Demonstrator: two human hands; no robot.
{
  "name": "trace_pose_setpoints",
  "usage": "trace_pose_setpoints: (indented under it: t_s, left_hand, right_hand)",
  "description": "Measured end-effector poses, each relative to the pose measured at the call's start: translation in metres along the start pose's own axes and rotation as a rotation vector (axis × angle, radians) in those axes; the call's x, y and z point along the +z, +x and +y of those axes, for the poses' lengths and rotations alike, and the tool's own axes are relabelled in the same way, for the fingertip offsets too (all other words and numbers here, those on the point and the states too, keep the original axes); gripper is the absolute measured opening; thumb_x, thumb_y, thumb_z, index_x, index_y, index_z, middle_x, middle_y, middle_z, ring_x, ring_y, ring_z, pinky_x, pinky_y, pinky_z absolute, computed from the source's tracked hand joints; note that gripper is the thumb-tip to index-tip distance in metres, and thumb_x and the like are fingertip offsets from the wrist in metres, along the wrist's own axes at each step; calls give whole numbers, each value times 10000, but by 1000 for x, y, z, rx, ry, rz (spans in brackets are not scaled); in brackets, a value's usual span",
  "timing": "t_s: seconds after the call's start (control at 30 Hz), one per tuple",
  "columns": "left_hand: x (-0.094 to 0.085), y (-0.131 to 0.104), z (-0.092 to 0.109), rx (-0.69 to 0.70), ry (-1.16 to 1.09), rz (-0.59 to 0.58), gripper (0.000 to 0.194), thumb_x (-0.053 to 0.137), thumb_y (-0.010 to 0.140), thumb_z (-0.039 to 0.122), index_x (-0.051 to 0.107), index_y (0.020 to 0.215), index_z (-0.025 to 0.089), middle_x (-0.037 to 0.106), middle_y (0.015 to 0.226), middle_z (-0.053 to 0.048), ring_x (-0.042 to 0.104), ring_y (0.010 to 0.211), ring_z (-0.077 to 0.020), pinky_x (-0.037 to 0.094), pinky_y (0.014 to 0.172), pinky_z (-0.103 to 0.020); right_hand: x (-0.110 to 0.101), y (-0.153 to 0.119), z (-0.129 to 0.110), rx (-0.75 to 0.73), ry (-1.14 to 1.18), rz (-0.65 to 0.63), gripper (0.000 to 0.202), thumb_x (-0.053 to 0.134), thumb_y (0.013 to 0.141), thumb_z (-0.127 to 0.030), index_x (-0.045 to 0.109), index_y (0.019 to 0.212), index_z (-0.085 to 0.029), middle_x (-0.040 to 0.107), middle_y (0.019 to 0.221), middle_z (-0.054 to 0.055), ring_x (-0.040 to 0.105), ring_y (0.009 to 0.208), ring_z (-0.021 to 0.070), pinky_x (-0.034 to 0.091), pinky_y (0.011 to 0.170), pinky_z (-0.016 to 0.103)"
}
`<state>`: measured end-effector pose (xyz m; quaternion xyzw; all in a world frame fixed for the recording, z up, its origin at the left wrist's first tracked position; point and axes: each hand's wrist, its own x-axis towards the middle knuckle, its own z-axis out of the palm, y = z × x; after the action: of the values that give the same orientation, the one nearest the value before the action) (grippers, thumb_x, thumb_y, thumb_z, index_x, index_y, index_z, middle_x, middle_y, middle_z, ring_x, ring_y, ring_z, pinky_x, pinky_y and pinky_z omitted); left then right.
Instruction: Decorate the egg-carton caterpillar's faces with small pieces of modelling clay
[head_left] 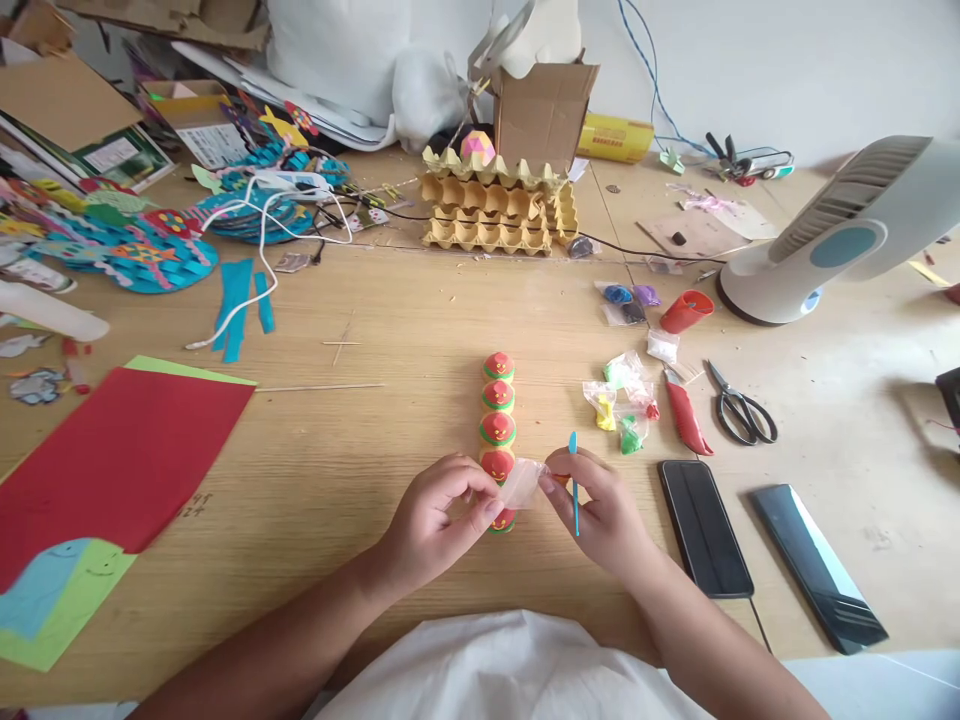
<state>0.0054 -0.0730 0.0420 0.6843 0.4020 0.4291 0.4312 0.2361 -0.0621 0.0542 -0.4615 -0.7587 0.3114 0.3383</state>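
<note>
A small clear plastic bag [523, 484] is stretched between my two hands. The fingertips of my left hand [444, 510] pinch its left end. My right hand [600, 505] pinches the other end, with a bit of orange showing at the fingertips, and also holds a thin blue tool [574, 480] upright. Under the bag and my left fingers, a row of red domed pieces [497, 430] with green rims and small yellow faces runs away from me on the wooden table. The bag and fingers partly cover the nearest pieces.
Right of the row lie small bags of coloured clay [606, 408], a red-handled cutter [686, 415], scissors [742, 412], a black phone [705, 528] and a dark glossy slab [817, 565]. Red paper [127, 460] lies left. Egg cartons [487, 232] and a white fan [832, 240] stand farther back.
</note>
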Motion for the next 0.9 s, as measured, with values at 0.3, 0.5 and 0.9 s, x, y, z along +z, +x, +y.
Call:
trace_pose_setpoints:
  t_s: [0.3,0.5,0.9]
  left_hand:
    - [1,-3,-3,-47,-20,16,106,624,975,209,715,920,209,668,826,-19,599,778,-139,481,716,-259]
    - [2,-1,-2,0,-30,-4,91,631,972,195,701,917,212,680,826,-10,607,778,-131,483,717,-253]
    - [-17,8,12,-116,-364,23,291,522,1033,451,740,1004,260,669,883,-52,605,828,-184,488,737,-313]
  right_hand:
    - [-67,-3,-17,112,-591,-215,225,457,1031,-235,595,855,-220,642,761,29,608,733,206,385,672,311]
    - [-111,29,52,364,-865,-119,264,427,996,-329,607,829,-229,709,846,75,646,780,255,369,651,320]
    - [-123,44,92,440,-737,-67,251,455,924,-330,632,776,-232,697,773,49,582,654,202,369,618,303]
